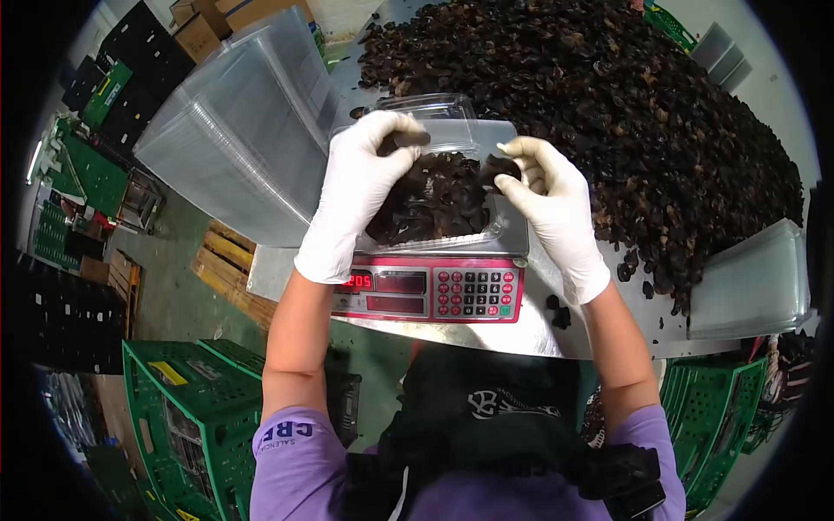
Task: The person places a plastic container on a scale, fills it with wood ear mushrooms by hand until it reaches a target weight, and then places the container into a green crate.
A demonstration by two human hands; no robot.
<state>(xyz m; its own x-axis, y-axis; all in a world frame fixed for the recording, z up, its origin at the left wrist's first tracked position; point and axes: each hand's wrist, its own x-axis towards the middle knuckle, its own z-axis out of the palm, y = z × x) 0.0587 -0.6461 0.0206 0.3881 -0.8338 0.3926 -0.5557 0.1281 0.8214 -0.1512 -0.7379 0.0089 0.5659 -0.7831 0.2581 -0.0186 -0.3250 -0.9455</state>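
On a red digital scale (426, 291) rests a clear plastic clamshell (486, 236) with its lid tipped back. Dark wood ear mushrooms (430, 204) fill its base. My left hand (369, 156), in a white glove, is over the box's left side, its thumb and fingers closed on a dark mushroom piece (412, 139). At the box's right edge, my gloved right hand (552, 187) pinches another mushroom piece (501, 168) between thumb and fingertips. Red digits glow on the scale's display (356, 282), partly covered by my left wrist.
A large heap of wood ear (591, 95) covers the back and right of the metal table (556, 326). Tall stacked clear containers (239, 130) stand at left, and another stack (751, 282) at right. Green crates (195, 417) and a wooden pallet (228, 269) are on the floor.
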